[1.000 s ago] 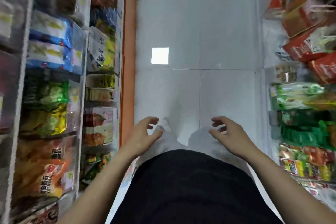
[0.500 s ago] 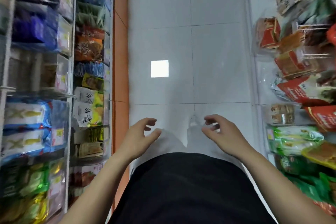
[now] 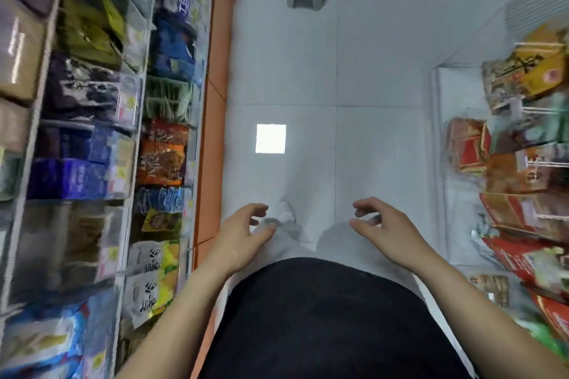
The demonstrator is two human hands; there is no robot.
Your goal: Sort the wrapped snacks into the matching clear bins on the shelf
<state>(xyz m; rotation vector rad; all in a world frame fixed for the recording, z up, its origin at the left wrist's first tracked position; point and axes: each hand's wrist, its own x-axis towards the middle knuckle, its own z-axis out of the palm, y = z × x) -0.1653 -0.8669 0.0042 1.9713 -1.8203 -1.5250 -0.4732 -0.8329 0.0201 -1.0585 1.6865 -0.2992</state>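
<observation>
Head view: wrapped snacks (image 3: 163,152) colourful, blurred, in clear bins (image 3: 123,163).

One head-worn camera looks steeply down the aisle floor (image 3: 308,77), close over both forearms, with snack shelves (image 3: 92,132) running along either edge.

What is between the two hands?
Nothing held: in the head view, the left hand and right hand are empty, with pale trousers and white floor showing between.
</observation>
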